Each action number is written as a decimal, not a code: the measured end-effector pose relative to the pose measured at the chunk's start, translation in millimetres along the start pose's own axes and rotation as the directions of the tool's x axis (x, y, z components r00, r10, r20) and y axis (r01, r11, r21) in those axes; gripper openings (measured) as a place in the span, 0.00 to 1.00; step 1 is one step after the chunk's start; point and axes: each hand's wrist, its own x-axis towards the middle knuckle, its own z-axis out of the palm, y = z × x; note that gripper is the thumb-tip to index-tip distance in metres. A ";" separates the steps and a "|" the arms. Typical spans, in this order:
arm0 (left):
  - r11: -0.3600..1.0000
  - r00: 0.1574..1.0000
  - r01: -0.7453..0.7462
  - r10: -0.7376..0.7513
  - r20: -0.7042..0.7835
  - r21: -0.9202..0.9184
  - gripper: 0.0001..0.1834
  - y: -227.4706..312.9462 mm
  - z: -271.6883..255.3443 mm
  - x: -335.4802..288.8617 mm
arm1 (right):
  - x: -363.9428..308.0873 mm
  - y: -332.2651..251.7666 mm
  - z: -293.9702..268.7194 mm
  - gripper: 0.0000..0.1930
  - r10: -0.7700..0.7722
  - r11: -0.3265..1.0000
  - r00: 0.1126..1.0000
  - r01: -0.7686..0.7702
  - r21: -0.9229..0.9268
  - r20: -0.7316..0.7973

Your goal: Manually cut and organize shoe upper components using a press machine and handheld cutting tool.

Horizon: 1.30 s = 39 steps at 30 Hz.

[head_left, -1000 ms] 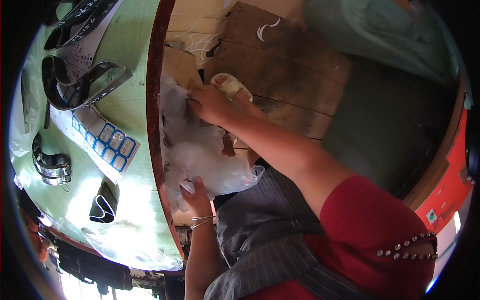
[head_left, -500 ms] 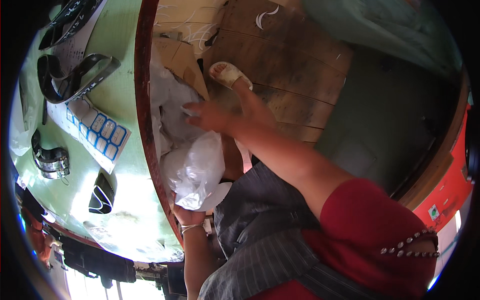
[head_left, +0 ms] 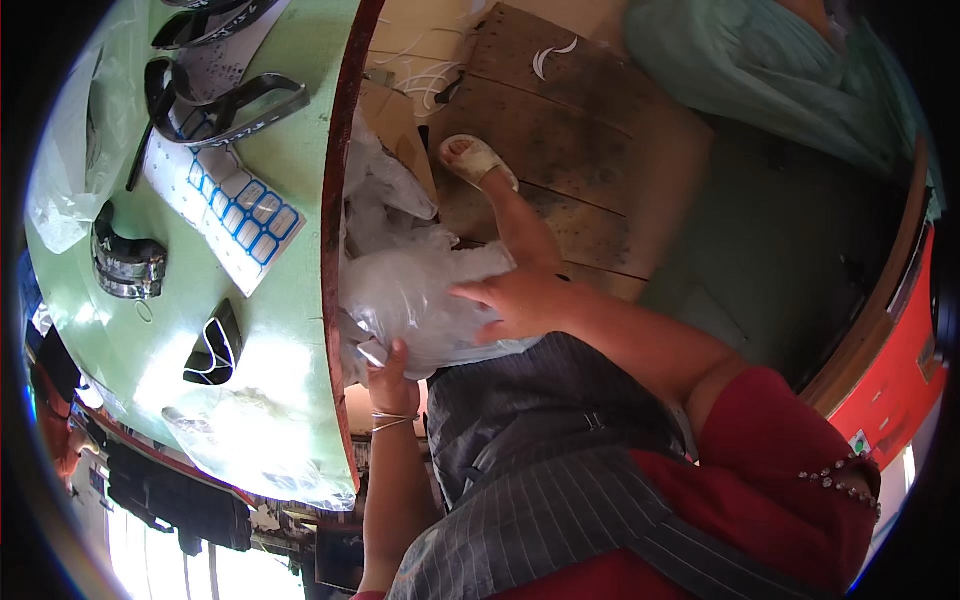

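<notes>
A clear plastic bag lies bunched between the green table's edge and my lap, with whitish contents I cannot make out. Closed at its near left end is my left hand, thumb up, with a small white piece beside its fingers. My right hand reaches across from the right over the bag's right side. Its fingers are apart, the index stretched to the left, and it seems to touch the plastic without grasping it. More crumpled clear plastic sits farther off, against a cardboard box.
On the green table at left lie curved black parts, a sheet of blue-framed labels, a rounded black part with clear tape and a dark hollow piece. White strips lie on the floor; a big greenish bag stands far right.
My right hand has drawn back from the far plastic to the near bag. The bag now lies spread wider to the right across my lap. The view has shifted slightly left.
</notes>
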 end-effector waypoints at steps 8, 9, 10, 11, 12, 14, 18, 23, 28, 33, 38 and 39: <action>0.968 0.986 0.162 -0.151 0.070 -0.190 0.26 4.2 -20.7 -6.2 | 4.0 56.7 76.3 0.40 -0.081 0.950 0.946 0.169 0.263 -0.315; 0.935 0.976 0.218 -0.205 0.077 -0.280 0.25 1.9 -25.6 -5.5 | 7.5 51.1 75.8 0.37 0.237 0.738 0.899 0.080 0.670 -0.369; 0.890 0.962 0.273 -0.258 0.089 -0.365 0.25 1.9 -26.7 -5.3 | 9.5 44.6 72.9 0.33 0.531 0.350 0.805 0.075 0.934 -0.263; 0.890 0.962 0.271 -0.256 0.090 -0.368 0.25 1.1 -27.1 -6.4 | 7.6 37.2 63.9 0.26 0.604 0.314 0.772 0.000 0.949 -0.200; 0.882 0.966 0.254 -0.247 0.070 -0.398 0.25 0.0 -27.1 -7.8 | 10.0 33.3 64.7 0.26 0.603 0.318 0.772 0.000 0.948 -0.202; 0.872 0.970 0.239 -0.236 0.060 -0.428 0.25 0.2 -24.0 -7.9 | 10.2 26.1 67.0 0.21 0.607 0.252 0.764 0.075 0.965 -0.218; 0.903 0.953 0.250 -0.294 -0.076 -0.350 0.25 -2.6 -22.8 3.8 | -1.5 23.7 63.5 0.21 0.343 0.062 0.908 0.232 0.971 -0.239; 0.931 0.922 0.138 -0.245 -0.299 -0.338 0.26 -27.5 -23.0 65.8 | -28.3 76.4 29.8 0.26 0.430 0.268 0.744 0.436 0.859 -0.512; 0.638 0.899 -0.104 0.388 -0.202 0.763 0.28 -61.1 -120.8 159.2 | -55.5 78.8 3.1 0.23 0.494 0.284 0.625 0.540 0.792 -0.604; 0.999 0.912 -0.050 0.048 -0.408 0.007 0.27 -18.3 14.5 187.3 | -103.7 90.4 -4.1 0.14 0.665 0.255 0.443 0.623 0.740 -0.602; 0.476 0.848 -0.054 0.486 -0.211 0.878 0.27 -1.7 32.4 157.7 | -99.9 75.1 0.3 0.14 0.482 0.456 0.391 0.653 0.606 -0.784; 0.495 0.828 -0.120 0.528 -0.188 0.861 0.27 -2.1 31.5 144.8 | -96.3 62.0 0.6 0.16 0.435 0.525 0.363 0.642 0.559 -0.824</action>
